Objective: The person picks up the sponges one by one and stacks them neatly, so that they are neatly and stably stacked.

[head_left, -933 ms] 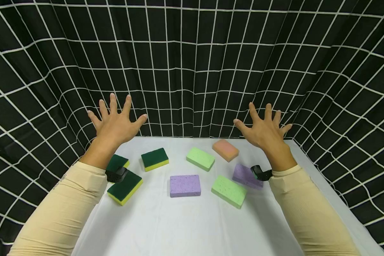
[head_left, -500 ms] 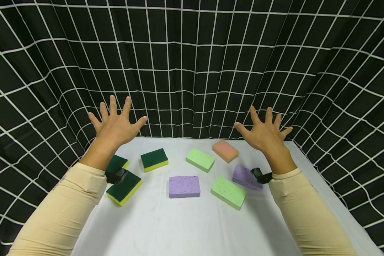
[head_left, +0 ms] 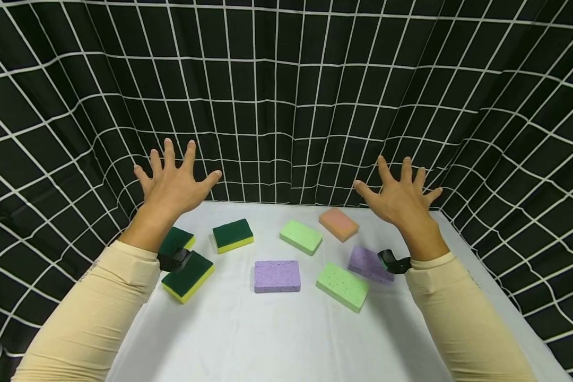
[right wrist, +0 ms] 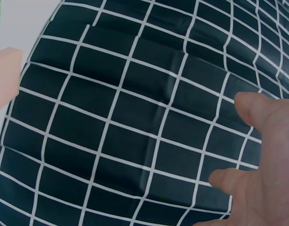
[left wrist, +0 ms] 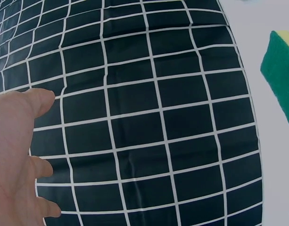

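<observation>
Both hands hover above the far part of the white table [head_left: 267,339] with fingers spread, holding nothing. My left hand [head_left: 173,185] is over the far left, nearest to the green-and-yellow sponges. One such sponge [head_left: 233,235] lies to its right; a second sponge [head_left: 174,241] and a third sponge [head_left: 188,276] lie partly hidden under the left wrist. Beyond the orange sponge [head_left: 339,224] on the far right is my right hand [head_left: 398,196]. Below that wrist, a purple sponge [head_left: 365,262] lies next to a light green sponge [head_left: 343,287].
Mid-table lies another purple sponge [head_left: 277,276], with a smaller light green sponge [head_left: 301,237] behind it. A black curtain with a white grid [head_left: 286,106] encloses the table's back and sides. Each wrist wears a black camera strap [head_left: 174,260].
The view shifts slightly, so the sponges appear a little to the right. Both hands stay raised with fingers spread; no sponge has moved on the table.
</observation>
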A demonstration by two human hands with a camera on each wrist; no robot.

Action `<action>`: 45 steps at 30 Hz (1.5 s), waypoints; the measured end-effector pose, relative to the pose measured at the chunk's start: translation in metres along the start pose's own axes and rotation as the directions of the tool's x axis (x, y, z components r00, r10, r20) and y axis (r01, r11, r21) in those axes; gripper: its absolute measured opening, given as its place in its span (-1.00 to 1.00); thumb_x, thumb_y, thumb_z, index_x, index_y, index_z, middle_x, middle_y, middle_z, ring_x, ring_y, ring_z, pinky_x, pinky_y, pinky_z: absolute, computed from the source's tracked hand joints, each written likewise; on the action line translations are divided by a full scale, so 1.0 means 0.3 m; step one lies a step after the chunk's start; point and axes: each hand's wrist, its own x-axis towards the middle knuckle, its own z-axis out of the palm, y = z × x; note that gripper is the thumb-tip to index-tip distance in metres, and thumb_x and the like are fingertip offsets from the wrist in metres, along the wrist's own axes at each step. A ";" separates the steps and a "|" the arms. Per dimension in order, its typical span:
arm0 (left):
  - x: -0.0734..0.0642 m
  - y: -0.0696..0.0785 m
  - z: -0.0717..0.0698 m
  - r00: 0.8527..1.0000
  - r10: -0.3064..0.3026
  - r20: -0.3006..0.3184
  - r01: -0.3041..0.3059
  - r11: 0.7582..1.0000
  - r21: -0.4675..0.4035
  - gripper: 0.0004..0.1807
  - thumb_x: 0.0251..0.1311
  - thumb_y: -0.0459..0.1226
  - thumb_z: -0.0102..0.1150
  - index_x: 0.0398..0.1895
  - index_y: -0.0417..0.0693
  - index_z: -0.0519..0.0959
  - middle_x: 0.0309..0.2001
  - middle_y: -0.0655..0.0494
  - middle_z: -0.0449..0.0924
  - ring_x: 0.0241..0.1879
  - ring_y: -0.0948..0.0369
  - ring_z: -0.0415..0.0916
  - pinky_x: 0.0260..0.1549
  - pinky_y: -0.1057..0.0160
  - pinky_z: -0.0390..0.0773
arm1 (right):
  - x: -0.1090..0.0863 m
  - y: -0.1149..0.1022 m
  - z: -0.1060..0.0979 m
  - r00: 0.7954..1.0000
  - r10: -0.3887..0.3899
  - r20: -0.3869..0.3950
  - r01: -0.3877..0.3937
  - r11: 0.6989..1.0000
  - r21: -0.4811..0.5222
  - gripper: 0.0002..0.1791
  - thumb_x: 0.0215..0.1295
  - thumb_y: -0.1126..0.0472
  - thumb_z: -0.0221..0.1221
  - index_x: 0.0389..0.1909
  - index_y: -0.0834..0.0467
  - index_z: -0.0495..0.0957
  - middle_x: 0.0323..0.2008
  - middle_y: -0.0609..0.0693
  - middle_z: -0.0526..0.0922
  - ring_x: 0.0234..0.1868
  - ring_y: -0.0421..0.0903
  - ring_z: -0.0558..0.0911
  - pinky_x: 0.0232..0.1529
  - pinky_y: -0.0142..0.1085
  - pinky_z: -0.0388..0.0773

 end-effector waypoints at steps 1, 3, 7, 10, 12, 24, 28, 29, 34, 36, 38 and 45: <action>-0.002 0.003 -0.001 1.000 0.002 0.000 -0.002 1.000 0.002 0.05 0.15 0.48 -0.39 0.55 0.15 -0.35 0.46 -0.19 -0.68 0.37 -0.26 -0.71 0.09 -0.42 -0.67 | -0.003 0.002 -0.001 1.000 -0.001 -0.003 0.001 1.000 0.002 0.09 0.09 -0.66 -0.36 0.55 -0.13 -0.25 0.45 0.38 -0.43 0.34 0.47 -0.48 -0.01 0.54 -0.57; -0.008 0.007 -0.001 1.000 0.005 0.002 -0.005 1.000 0.004 0.06 0.15 0.48 -0.40 0.55 0.15 -0.35 0.46 -0.19 -0.68 0.37 -0.26 -0.70 0.09 -0.42 -0.66 | -0.009 0.006 -0.001 1.000 -0.005 -0.009 0.005 1.000 0.007 0.09 0.10 -0.65 -0.34 0.55 -0.12 -0.24 0.44 0.39 -0.42 0.34 0.47 -0.48 -0.02 0.55 -0.57; -0.020 0.013 0.001 1.000 0.013 -0.004 -0.013 1.000 0.003 0.06 0.15 0.48 -0.39 0.55 0.13 -0.32 0.46 -0.19 -0.67 0.37 -0.27 -0.69 0.09 -0.42 -0.64 | -0.021 0.015 0.003 1.000 -0.014 -0.016 0.014 1.000 0.010 0.08 0.12 -0.64 -0.33 0.55 -0.10 -0.22 0.44 0.41 -0.40 0.34 0.48 -0.49 -0.04 0.56 -0.55; -0.029 0.016 0.003 1.000 0.016 -0.009 -0.016 1.000 0.003 0.05 0.15 0.48 -0.40 0.55 0.14 -0.32 0.46 -0.19 -0.67 0.38 -0.26 -0.68 0.10 -0.43 -0.63 | -0.028 0.021 0.008 1.000 -0.020 -0.022 0.020 1.000 0.006 0.08 0.12 -0.64 -0.33 0.55 -0.10 -0.21 0.44 0.41 -0.38 0.34 0.49 -0.47 -0.04 0.57 -0.54; -0.037 0.018 0.005 1.000 0.017 -0.010 -0.017 1.000 0.002 0.05 0.14 0.48 -0.40 0.56 0.15 -0.32 0.47 -0.19 -0.66 0.39 -0.26 -0.66 0.11 -0.43 -0.61 | -0.033 0.025 0.012 0.999 -0.023 -0.024 0.023 1.000 0.007 0.08 0.12 -0.64 -0.33 0.55 -0.11 -0.21 0.44 0.40 -0.38 0.34 0.49 -0.47 -0.04 0.57 -0.55; -0.090 0.031 0.028 0.996 0.054 -0.075 -0.057 0.998 -0.040 0.05 0.16 0.45 -0.29 0.56 0.11 -0.23 0.50 -0.23 -0.47 0.42 -0.26 -0.50 0.17 -0.44 -0.41 | -0.057 0.030 0.023 1.000 -0.024 -0.020 0.024 1.000 0.014 0.08 0.12 -0.64 -0.31 0.55 -0.09 -0.18 0.44 0.40 -0.38 0.34 0.50 -0.45 -0.04 0.56 -0.56; -0.107 0.034 0.041 0.992 0.080 -0.096 -0.086 0.995 -0.059 0.06 0.15 0.45 -0.23 0.57 0.10 -0.19 0.50 -0.23 -0.42 0.42 -0.26 -0.42 0.18 -0.44 -0.37 | -0.062 0.030 0.025 1.000 -0.020 -0.014 0.020 1.000 0.015 0.10 0.11 -0.64 -0.31 0.55 -0.08 -0.18 0.44 0.41 -0.38 0.35 0.51 -0.42 -0.04 0.56 -0.56; -0.112 0.035 0.045 0.991 0.086 -0.102 -0.093 0.993 -0.067 0.06 0.15 0.44 -0.21 0.57 0.10 -0.18 0.50 -0.23 -0.40 0.42 -0.26 -0.42 0.18 -0.44 -0.37 | -0.063 0.030 0.026 1.000 -0.018 -0.010 0.018 1.000 0.016 0.10 0.10 -0.65 -0.32 0.55 -0.08 -0.18 0.44 0.41 -0.38 0.35 0.51 -0.42 -0.04 0.56 -0.57; -0.137 0.043 0.063 0.984 0.112 -0.140 -0.127 0.987 -0.100 0.06 0.13 0.42 -0.12 0.56 0.07 -0.13 0.50 -0.22 -0.31 0.42 -0.25 -0.32 0.18 -0.44 -0.33 | -0.068 0.035 0.033 1.000 -0.014 0.005 0.014 1.000 0.019 0.12 0.10 -0.65 -0.33 0.55 -0.06 -0.18 0.44 0.41 -0.38 0.35 0.50 -0.44 -0.02 0.54 -0.58; -0.147 0.045 0.068 0.981 0.120 -0.151 -0.138 0.984 -0.113 0.07 0.13 0.42 -0.10 0.56 0.06 -0.11 0.50 -0.21 -0.30 0.42 -0.25 -0.29 0.18 -0.44 -0.32 | -0.070 0.035 0.035 1.000 -0.015 0.008 0.015 1.000 0.019 0.11 0.10 -0.65 -0.32 0.55 -0.05 -0.18 0.44 0.41 -0.38 0.35 0.50 -0.44 -0.01 0.54 -0.59; -0.157 0.047 0.073 0.978 0.127 -0.165 -0.149 0.981 -0.125 0.07 0.13 0.41 -0.08 0.56 0.05 -0.10 0.50 -0.19 -0.29 0.41 -0.25 -0.26 0.18 -0.43 -0.32 | -0.072 0.035 0.037 1.000 -0.017 0.006 0.017 1.000 0.017 0.12 0.10 -0.65 -0.33 0.55 -0.05 -0.17 0.44 0.42 -0.37 0.35 0.51 -0.43 -0.01 0.54 -0.58; -0.186 0.050 0.096 0.964 0.152 -0.220 -0.193 0.965 -0.178 0.04 0.14 0.34 0.02 0.54 0.01 -0.04 0.49 -0.20 -0.20 0.41 -0.20 -0.20 0.18 -0.38 -0.18 | -0.080 0.040 0.048 1.000 -0.026 0.007 0.026 1.000 0.011 0.12 0.10 -0.65 -0.32 0.55 -0.04 -0.15 0.43 0.44 -0.33 0.34 0.53 -0.39 -0.02 0.56 -0.55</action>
